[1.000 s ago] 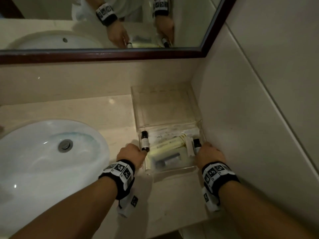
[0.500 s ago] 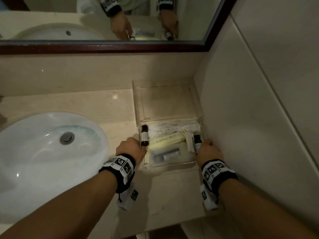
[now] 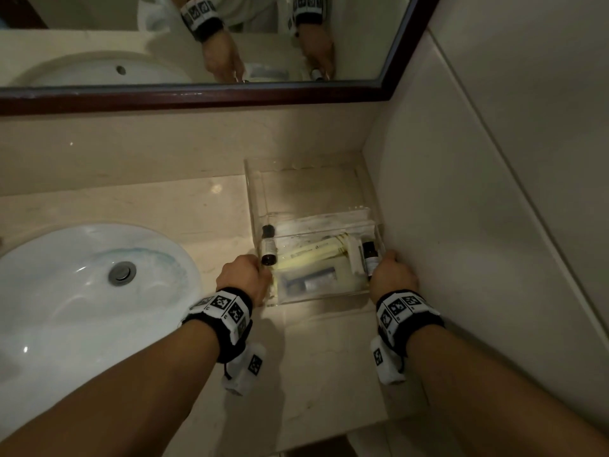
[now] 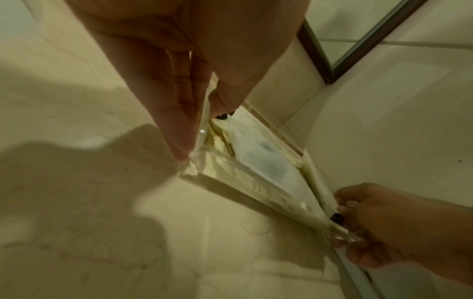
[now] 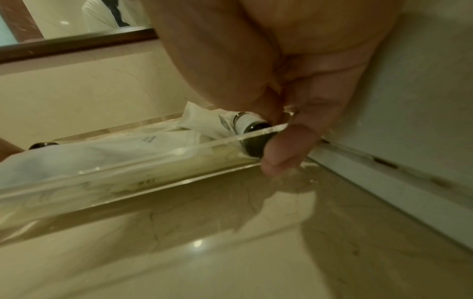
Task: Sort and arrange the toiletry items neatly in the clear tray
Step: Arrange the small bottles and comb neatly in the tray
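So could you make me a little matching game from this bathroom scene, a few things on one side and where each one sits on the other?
Things:
1. left bottle
2. right bottle
3. sink
4. mirror

Places:
A. on the wall above the counter
B. set into the counter, left of the clear tray
C. at the tray's left edge, by the left hand
D. at the tray's right edge, by the right hand

Pairs: 1-C, 2-D, 3-B, 4-A
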`<action>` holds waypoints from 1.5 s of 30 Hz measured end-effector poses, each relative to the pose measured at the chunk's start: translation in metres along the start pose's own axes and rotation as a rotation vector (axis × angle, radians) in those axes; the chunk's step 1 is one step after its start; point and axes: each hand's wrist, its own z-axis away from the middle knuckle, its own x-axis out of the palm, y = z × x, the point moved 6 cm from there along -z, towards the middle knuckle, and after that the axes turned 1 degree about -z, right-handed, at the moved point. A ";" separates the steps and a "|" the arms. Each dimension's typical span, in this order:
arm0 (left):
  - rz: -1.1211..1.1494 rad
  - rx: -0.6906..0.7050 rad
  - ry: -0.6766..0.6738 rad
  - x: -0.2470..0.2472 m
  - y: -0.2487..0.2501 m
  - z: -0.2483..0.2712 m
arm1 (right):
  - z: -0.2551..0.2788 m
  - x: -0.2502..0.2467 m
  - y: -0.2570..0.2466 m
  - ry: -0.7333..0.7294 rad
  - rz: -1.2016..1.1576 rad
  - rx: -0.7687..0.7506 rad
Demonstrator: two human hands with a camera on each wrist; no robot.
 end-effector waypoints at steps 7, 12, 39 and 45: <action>0.135 -0.042 -0.023 0.001 0.001 -0.008 | -0.003 0.004 -0.002 -0.007 -0.216 0.095; 0.222 -0.084 0.011 -0.005 0.003 -0.010 | -0.008 -0.002 -0.007 -0.018 -0.467 0.211; 0.565 -0.255 -0.013 -0.007 0.003 -0.019 | -0.025 0.012 -0.027 0.052 -0.813 0.369; 0.642 -0.341 0.015 -0.001 -0.003 -0.035 | -0.035 0.006 -0.031 0.054 -0.866 0.366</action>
